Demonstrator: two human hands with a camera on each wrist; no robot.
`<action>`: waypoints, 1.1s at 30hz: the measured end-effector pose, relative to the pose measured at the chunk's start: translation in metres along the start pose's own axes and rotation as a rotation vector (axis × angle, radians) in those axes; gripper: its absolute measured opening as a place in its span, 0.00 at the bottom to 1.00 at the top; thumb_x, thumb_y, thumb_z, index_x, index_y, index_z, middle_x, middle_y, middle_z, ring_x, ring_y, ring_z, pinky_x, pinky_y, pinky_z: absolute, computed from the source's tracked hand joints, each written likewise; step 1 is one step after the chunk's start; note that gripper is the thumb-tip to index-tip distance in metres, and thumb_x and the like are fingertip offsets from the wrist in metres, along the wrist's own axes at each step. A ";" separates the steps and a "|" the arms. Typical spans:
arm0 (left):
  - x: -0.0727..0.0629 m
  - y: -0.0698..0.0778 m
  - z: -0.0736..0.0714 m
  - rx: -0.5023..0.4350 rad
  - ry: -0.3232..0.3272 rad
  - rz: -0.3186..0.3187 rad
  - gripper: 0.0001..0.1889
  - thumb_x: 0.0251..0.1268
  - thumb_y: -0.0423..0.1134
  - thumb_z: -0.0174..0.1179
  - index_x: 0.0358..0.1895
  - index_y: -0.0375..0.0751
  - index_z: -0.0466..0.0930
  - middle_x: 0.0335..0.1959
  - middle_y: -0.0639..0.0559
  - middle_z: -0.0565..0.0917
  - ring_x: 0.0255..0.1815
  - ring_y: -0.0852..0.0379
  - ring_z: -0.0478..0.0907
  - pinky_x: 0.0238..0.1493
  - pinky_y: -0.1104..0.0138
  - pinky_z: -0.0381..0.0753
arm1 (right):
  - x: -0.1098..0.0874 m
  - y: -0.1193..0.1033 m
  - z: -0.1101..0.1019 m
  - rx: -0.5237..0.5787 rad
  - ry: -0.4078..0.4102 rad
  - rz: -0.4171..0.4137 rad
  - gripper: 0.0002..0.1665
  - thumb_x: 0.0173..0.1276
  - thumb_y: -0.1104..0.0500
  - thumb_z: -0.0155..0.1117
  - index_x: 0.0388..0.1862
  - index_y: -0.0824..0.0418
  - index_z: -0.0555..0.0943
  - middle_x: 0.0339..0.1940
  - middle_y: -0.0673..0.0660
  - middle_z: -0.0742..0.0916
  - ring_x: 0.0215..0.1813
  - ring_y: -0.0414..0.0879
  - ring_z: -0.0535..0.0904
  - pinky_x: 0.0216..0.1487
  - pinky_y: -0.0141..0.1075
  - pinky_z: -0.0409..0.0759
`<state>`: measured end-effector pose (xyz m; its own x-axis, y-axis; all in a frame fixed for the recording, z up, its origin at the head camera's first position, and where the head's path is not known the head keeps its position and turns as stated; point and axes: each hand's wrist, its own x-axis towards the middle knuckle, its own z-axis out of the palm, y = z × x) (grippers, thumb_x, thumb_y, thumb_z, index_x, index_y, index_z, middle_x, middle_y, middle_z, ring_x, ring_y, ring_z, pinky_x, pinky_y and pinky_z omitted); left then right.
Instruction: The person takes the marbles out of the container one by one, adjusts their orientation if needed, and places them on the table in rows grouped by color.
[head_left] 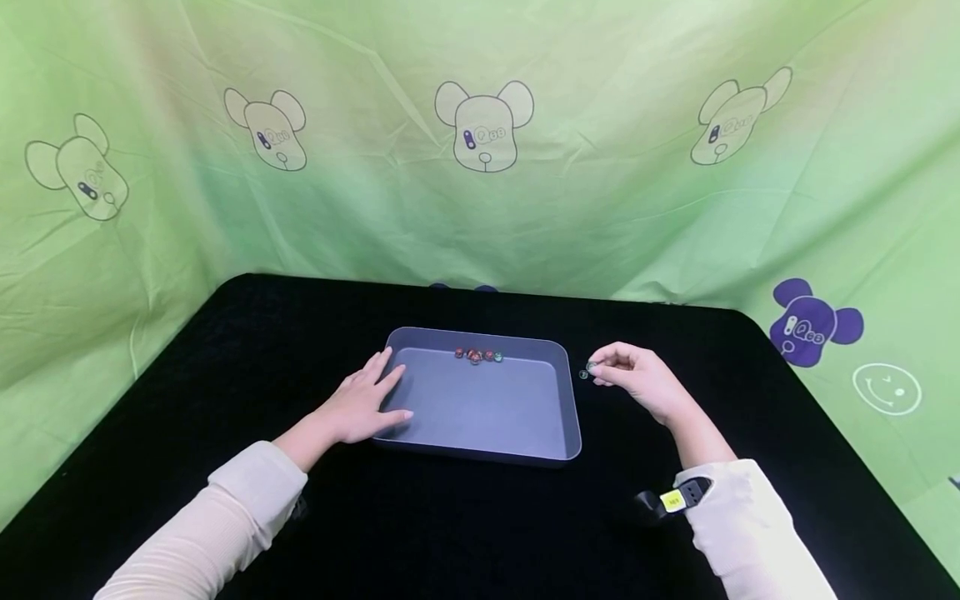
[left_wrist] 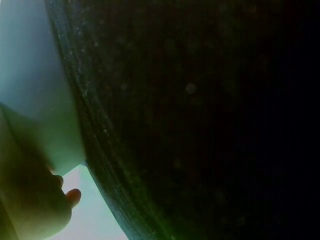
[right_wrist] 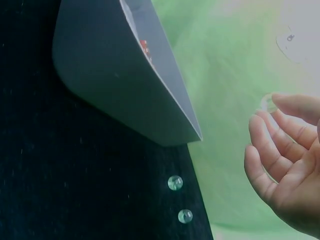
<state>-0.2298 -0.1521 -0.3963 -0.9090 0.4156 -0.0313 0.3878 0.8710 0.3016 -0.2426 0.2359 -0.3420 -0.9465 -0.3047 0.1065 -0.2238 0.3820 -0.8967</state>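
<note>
A grey rectangular tray point(head_left: 480, 408) lies on the black table, with several red marbles point(head_left: 475, 357) and a green one point(head_left: 498, 357) clustered near its back wall. My left hand point(head_left: 360, 404) lies spread over the tray's left rim, fingers straight. To the right of the tray, my right hand point(head_left: 637, 377) pinches a clear marble point(right_wrist: 269, 103) between thumb and fingertips, raised above the table. Two clear, greenish marbles point(right_wrist: 175, 183) sit on the black cloth beside the tray in the right wrist view. The left wrist view is dark and shows only part of the hand.
Black cloth point(head_left: 337, 533) covers the table. A green curtain point(head_left: 600, 208) printed with cartoon bear heads surrounds its back and sides. A dark strap with a yellow label point(head_left: 672, 500) hangs at the right sleeve.
</note>
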 end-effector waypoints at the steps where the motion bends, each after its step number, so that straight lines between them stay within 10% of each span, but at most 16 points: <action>1: 0.000 0.000 0.000 -0.001 -0.001 -0.001 0.40 0.55 0.62 0.46 0.66 0.42 0.51 0.68 0.43 0.38 0.66 0.46 0.36 0.57 0.48 0.47 | -0.001 0.000 -0.001 -0.003 0.005 0.003 0.15 0.58 0.63 0.58 0.38 0.75 0.71 0.27 0.49 0.81 0.31 0.40 0.78 0.36 0.32 0.74; 33: 0.000 -0.002 0.001 -0.009 -0.004 0.005 0.40 0.55 0.62 0.46 0.66 0.42 0.50 0.68 0.43 0.37 0.66 0.46 0.35 0.57 0.48 0.47 | -0.031 0.028 -0.039 -0.013 0.089 -0.022 0.09 0.59 0.67 0.56 0.36 0.74 0.72 0.29 0.44 0.81 0.31 0.38 0.78 0.33 0.27 0.73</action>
<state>-0.2306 -0.1538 -0.3978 -0.9063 0.4213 -0.0339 0.3912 0.8665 0.3100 -0.2287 0.2907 -0.3539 -0.9580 -0.2344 0.1650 -0.2478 0.3877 -0.8879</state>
